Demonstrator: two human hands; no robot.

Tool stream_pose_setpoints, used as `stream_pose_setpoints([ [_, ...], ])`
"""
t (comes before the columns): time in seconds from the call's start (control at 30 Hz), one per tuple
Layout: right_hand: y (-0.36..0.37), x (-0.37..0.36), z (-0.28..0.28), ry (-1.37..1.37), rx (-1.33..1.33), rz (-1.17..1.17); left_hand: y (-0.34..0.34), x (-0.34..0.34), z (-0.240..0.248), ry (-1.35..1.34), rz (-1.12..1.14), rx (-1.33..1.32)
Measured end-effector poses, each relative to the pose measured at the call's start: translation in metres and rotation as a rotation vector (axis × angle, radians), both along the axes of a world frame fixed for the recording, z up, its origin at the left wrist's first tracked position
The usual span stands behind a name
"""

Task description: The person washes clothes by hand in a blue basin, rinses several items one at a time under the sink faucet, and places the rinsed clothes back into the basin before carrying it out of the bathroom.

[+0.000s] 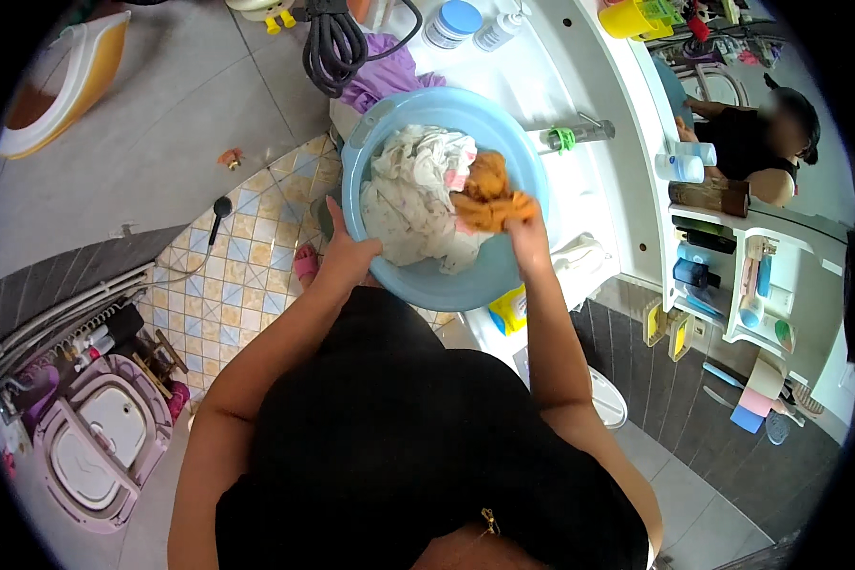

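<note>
A light blue plastic basin (446, 103) rests at the edge of the white washstand. My left hand (351, 245) grips its near left rim, thumb over the edge. Inside lies a bunched white cloth (408, 204) with small coloured marks and pinkish patches. To its right is a crumpled orange-brown cloth (489, 180). My right hand (527, 237) reaches over the right rim, its fingers closed on a fold of the orange-brown cloth. Whether the orange-brown part is one piece or two, I cannot tell.
Behind the basin are a purple cloth (389, 68), a coiled black cable (335, 47), a blue-lidded tub (453, 24) and a white pump bottle (501, 30). A faucet (589, 131) stands to its right. A yellow packet (509, 312) sits near my right wrist; a folded tub (100, 446) is lower left.
</note>
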State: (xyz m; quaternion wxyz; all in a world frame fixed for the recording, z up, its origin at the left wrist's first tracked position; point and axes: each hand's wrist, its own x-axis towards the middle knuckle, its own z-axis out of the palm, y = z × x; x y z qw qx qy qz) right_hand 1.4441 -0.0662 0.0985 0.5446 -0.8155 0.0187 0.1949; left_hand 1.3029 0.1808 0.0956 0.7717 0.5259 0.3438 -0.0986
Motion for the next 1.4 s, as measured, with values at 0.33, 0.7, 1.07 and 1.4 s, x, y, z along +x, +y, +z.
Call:
stream_pose_setpoints([
  [0.33,0.069,-0.003,-0.048,-0.428,-0.985,0.269,0.005,-0.018,-0.043,-0.066,0.044,0.064],
  [0.7,0.099,0.084,-0.037,-0.136,-0.563,0.355,0.016,-0.011,-0.031,0.005,0.049,0.04],
  [1.07,0.07,-0.001,0.022,-0.592,-0.676,0.586,0.009,-0.008,-0.031,0.056,-0.047,0.072],
  [1.4,0.128,0.032,-0.047,-0.529,-1.395,0.877,0.017,-0.019,-0.043,-0.01,0.006,0.12],
])
